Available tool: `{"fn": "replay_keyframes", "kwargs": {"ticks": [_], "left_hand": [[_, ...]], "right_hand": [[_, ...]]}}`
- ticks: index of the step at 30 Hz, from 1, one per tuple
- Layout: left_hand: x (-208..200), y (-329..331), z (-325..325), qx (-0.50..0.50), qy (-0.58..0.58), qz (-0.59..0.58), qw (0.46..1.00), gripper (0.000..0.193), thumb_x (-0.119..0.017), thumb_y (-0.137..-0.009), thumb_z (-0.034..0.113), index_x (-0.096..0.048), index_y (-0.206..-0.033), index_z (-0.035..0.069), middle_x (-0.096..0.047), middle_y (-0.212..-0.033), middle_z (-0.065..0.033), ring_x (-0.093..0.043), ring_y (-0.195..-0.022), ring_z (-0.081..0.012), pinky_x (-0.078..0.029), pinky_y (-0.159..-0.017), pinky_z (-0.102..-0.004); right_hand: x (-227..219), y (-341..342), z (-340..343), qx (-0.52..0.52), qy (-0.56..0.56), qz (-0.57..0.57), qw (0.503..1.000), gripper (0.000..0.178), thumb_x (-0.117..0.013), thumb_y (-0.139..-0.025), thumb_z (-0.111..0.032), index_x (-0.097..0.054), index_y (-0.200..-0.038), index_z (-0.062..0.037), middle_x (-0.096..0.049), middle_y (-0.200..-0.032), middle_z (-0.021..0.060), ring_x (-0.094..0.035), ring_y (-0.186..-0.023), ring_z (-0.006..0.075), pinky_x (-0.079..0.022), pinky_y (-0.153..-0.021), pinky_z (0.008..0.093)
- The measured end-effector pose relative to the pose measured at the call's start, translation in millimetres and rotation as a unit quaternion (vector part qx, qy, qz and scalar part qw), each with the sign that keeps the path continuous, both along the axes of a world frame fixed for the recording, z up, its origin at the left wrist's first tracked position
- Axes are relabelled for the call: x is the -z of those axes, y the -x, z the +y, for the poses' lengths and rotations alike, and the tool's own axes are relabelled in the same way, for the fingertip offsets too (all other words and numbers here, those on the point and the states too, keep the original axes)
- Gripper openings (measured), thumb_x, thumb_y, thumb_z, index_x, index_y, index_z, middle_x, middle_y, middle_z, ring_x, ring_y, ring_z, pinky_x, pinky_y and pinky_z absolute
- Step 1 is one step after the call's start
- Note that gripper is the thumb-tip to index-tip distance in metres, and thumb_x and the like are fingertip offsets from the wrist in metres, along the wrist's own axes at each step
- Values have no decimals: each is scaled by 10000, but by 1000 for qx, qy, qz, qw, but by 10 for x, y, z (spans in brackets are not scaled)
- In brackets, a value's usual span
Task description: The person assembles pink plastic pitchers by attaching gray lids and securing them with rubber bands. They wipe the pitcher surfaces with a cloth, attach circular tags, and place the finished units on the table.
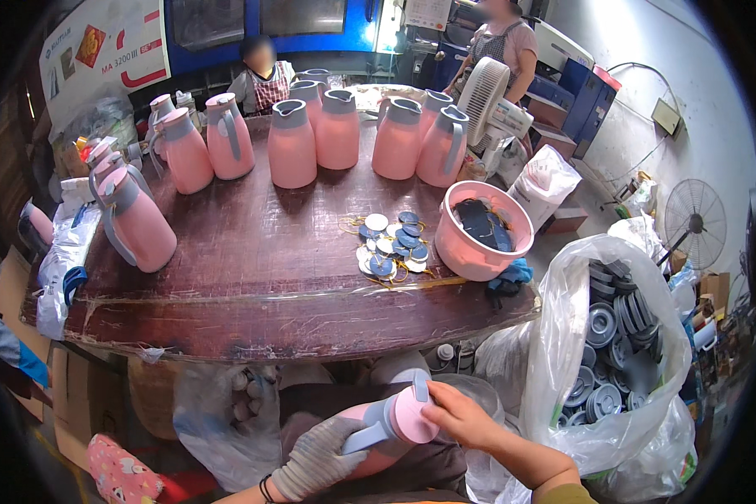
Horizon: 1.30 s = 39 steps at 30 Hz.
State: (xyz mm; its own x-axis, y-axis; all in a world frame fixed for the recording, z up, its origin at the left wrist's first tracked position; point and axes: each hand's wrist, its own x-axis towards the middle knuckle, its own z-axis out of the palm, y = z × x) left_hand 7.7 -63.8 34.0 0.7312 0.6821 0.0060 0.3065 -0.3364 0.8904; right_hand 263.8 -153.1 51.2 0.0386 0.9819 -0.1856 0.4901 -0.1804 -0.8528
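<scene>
A pink vacuum jug (376,437) with a blue-grey handle lies tilted across my lap, its top toward the right. My left hand (319,458), in a pale knitted glove, is closed round its body beside the handle. My bare right hand (458,413) is at the top, its fingers gripping the edge of the pink lid (413,417) by the grey spout. Part of the body is hidden behind the glove. On the table ahead lies a pile of blue and white discs (392,245) with yellow strings.
Several pink jugs (293,151) stand along the far and left sides of the dark red table (227,244). A pink bucket (479,265) sits at its right corner. A clear bag of grey lids (601,361) stands right. Two people are beyond the table, near a white fan (483,97).
</scene>
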Motion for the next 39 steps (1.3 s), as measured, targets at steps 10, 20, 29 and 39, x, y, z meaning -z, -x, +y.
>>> {"fn": "replay_keyframes", "kwargs": {"ticks": [10, 20, 29, 39], "left_hand": [[44, -37, 14, 15, -28, -36, 999, 356, -726, -737, 182, -642, -1067, 77, -651, -937, -157, -639, -873, -331, -507, -770, -389], [133, -21, -150, 49, -40, 12, 998, 380, -712, -772, 190, -620, -1121, 72, -640, -1004, -165, -638, -914, -328, -501, -805, -389], [140, 18, -54, 14, -42, -46, 998, 332, -728, -719, 167, -658, -1033, 90, -664, -922, -139, -649, -844, -311, -513, -757, -379], [565, -103, 504, -45, 108, -18, 993, 185, -704, -765, 147, -676, -932, 73, -687, -875, -128, -672, -824, -255, -516, -729, -332]], "right_hand": [[-46, 369, 127, 12, -90, -213, 973, 908, -672, -756, -575, -353, -1392, -11, -437, -1337, 210, -436, -1240, 369, -349, -1027, 470], [-121, 420, 127, 35, -56, -225, 972, 763, -677, -781, -472, -429, -1363, -47, -453, -1327, 175, -447, -1225, 346, -364, -1021, 441], [133, 304, 41, -39, -244, -81, 966, 546, -694, -734, -266, -572, -1221, -52, -548, -1224, 163, -535, -1123, 355, -424, -968, 443], [-76, 393, 338, -340, -346, -3, 874, 522, -646, -751, -254, -565, -1229, -60, -547, -1248, 162, -527, -1160, 354, -424, -975, 459]]}}
